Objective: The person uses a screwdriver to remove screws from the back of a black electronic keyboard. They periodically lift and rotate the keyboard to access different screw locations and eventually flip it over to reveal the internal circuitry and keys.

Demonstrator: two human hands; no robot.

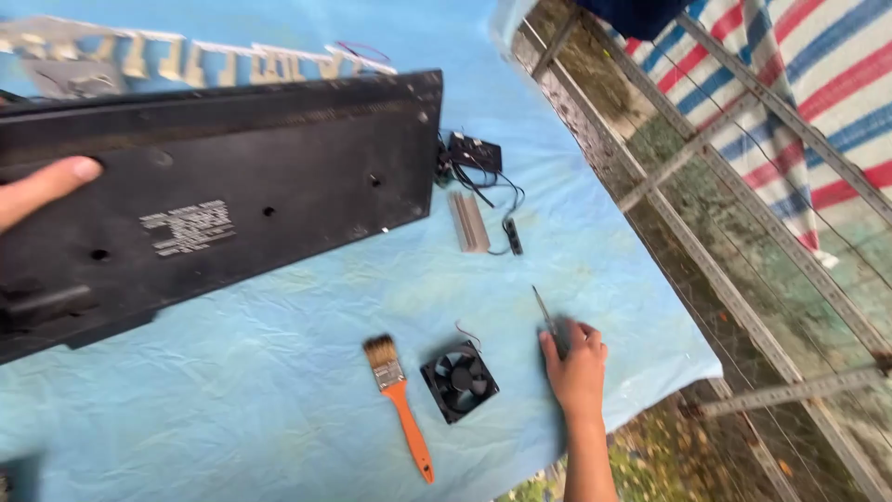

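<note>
Right hand (576, 358) at 5 o'clock, fingers closed around thin metal tool (546, 316), tip pointing to 11 o'clock.
Just beside, at its 9 o'clock: small black fan (458, 380), then orange-handled paintbrush (398, 400), all on blue cloth (279, 372). Left hand (42, 189) at 9 o'clock, only fingers visible, stretched, pressing on big black panel (214, 204); grip impossible to tell. Small black part with wires (476, 153) near 12 o'clock.

The right hand (576, 358) reaches out from the lower edge on a bare, straight forearm, palm down, fingers curled closed. The left hand (42, 191) enters from the left edge, fingers extended flat, thumb foremost.
</note>
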